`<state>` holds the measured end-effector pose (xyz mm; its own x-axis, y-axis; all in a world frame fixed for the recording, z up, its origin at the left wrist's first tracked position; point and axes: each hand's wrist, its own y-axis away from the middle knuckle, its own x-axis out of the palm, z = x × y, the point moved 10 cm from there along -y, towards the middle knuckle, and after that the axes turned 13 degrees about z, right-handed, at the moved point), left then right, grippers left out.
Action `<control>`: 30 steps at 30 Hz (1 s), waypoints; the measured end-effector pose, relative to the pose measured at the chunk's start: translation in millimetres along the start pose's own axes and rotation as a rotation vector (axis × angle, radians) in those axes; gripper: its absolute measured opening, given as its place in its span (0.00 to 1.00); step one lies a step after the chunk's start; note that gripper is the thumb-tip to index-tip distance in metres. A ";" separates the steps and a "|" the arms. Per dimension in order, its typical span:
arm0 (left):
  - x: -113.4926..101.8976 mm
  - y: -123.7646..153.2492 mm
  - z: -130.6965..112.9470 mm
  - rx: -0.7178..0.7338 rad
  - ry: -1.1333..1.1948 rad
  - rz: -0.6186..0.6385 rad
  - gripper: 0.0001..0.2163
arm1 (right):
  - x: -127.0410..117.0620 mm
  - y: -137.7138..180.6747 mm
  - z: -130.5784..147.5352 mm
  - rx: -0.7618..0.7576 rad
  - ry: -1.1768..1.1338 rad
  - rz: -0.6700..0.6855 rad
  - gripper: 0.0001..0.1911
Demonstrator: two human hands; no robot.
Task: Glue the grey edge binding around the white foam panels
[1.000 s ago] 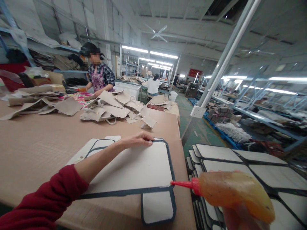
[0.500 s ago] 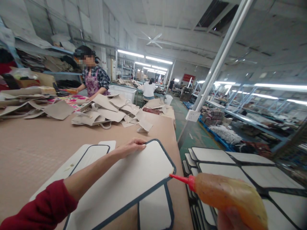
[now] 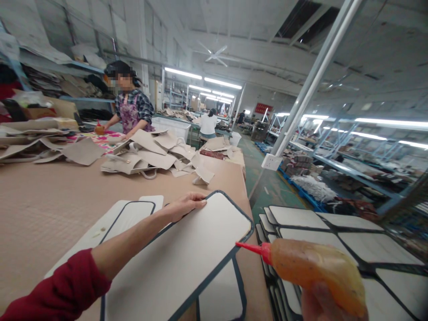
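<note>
My left hand (image 3: 189, 204) pinches the far edge of a white panel (image 3: 187, 254) with a dark border and rounded corners, holding it tilted above the table. My right hand (image 3: 321, 301) grips a glue bottle (image 3: 314, 267), amber and translucent, with a red nozzle pointing left. The nozzle tip meets the panel's dark border, just below its right corner. Beneath the held panel lies another bordered panel (image 3: 222, 290), partly covered. Behind my left forearm, more white panels (image 3: 122, 220) rest on the table.
A brown-topped table (image 3: 40, 200) carries piles of beige bag pieces (image 3: 150, 154) at its far side. Stacked bordered panels (image 3: 310, 243) stand at the right. A slanted metal post (image 3: 294, 107) rises beyond the table edge. Across the table a co-worker (image 3: 132, 107) handles a small bottle.
The panel has shifted right and slightly turned, so the nozzle tip now sits further along the border from the corner. The co-worker's bottle now stands upright.
</note>
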<state>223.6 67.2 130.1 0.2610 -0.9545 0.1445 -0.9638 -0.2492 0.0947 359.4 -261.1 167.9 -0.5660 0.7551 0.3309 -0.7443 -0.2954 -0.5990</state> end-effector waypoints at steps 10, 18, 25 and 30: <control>-6.6 -2.4 -1.0 -0.005 0.010 0.004 0.22 | 4.3 -1.0 -10.4 0.043 -0.031 0.002 0.24; -13.0 -12.0 -4.3 0.002 0.005 0.010 0.17 | 6.8 2.9 -26.3 0.102 -0.060 0.060 0.29; -18.7 -24.1 -10.8 0.023 -0.011 0.004 0.22 | 7.5 10.3 -33.5 0.172 -0.067 0.051 0.28; -20.1 -31.2 -17.1 0.022 -0.018 -0.028 0.16 | 4.4 14.1 -40.4 0.221 -0.072 0.056 0.29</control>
<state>249.4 97.0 141.1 0.2870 -0.9498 0.1243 -0.9572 -0.2791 0.0772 360.8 -238.3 131.4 -0.6267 0.6924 0.3576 -0.7659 -0.4626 -0.4465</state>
